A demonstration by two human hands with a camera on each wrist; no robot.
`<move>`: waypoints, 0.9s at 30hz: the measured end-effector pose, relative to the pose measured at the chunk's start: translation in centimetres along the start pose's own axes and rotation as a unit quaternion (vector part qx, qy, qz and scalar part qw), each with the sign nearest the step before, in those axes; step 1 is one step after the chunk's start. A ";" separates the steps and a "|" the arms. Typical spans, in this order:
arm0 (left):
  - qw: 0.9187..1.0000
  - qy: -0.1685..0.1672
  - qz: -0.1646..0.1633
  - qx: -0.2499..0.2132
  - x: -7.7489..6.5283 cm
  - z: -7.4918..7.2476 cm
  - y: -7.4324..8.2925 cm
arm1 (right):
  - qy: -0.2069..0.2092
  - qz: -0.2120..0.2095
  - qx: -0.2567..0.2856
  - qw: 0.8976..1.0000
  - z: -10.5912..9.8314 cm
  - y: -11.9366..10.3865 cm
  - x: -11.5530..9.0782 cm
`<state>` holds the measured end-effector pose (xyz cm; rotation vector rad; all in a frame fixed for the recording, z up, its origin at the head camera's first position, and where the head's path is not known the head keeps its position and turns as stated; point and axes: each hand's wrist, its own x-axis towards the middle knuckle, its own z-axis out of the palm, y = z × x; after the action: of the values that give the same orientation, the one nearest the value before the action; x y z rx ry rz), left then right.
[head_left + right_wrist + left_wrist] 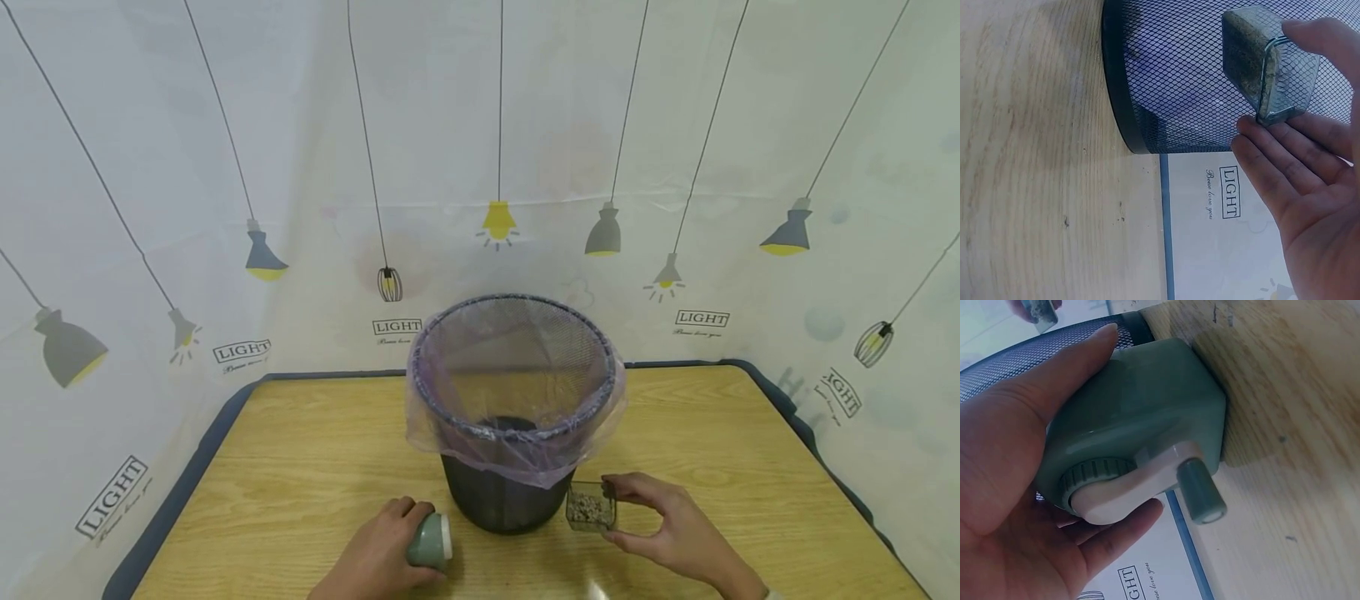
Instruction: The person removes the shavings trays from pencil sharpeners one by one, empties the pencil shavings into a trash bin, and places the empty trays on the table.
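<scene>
Both hands loaded. Green sharpener (427, 543) gripped in left hand (381, 546), at seven o'clock from bin (480, 492) in head view; contact with surface (322, 450) cannot be told. Clear box (591, 506), part-filled with loose crumbs (1247, 59), pinched by right hand (678, 527) between four and five o'clock from bin. Box judged light, stiff, smooth, possibly brittle: best taken by opposite walls, squeezed gently, as crumbs could be spilled by tilt. Sharpener judged heavier, rigid, slick-sided: best clasped round body, clear of crank (1135, 489), which might be turned if gripped.
</scene>
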<state>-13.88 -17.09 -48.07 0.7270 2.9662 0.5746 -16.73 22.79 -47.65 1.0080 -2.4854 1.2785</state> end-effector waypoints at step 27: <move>0.990 0.142 -0.008 -0.003 -0.4 -4.3 1.6 | 0.039 0.011 -0.033 0.999 -1.8 0.4 0.1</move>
<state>-13.34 -17.44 -43.50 0.6705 3.2239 0.7434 -17.34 24.25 -46.76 0.9001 -2.4690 1.2089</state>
